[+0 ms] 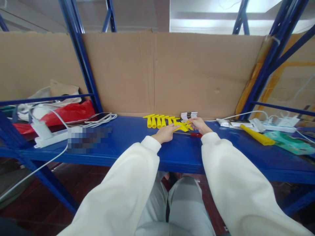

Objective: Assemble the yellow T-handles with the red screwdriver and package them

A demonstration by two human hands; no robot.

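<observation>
Several yellow T-shaped plastic pieces [157, 121] stand side by side in a row on the blue shelf top. My left hand [165, 132] is closed at the near end of a yellow piece [180, 127] lying right of that row, its fingers pointing right. My right hand [199, 125] is closed in a pinch at the right end of the yellow parts; what sits between its fingertips is too small to make out. Just behind is a stack of white pieces with black bands [189, 115]. A red-handled tool [196, 135] lies under my right hand, partly hidden.
A tall cardboard sheet [172, 72] closes off the back, between blue uprights. At left are a phone [97, 118], a white power strip [52, 137] and a red bag [69, 113]. At right lie a yellow tube [257, 135], a green packet [290, 142] and white cables.
</observation>
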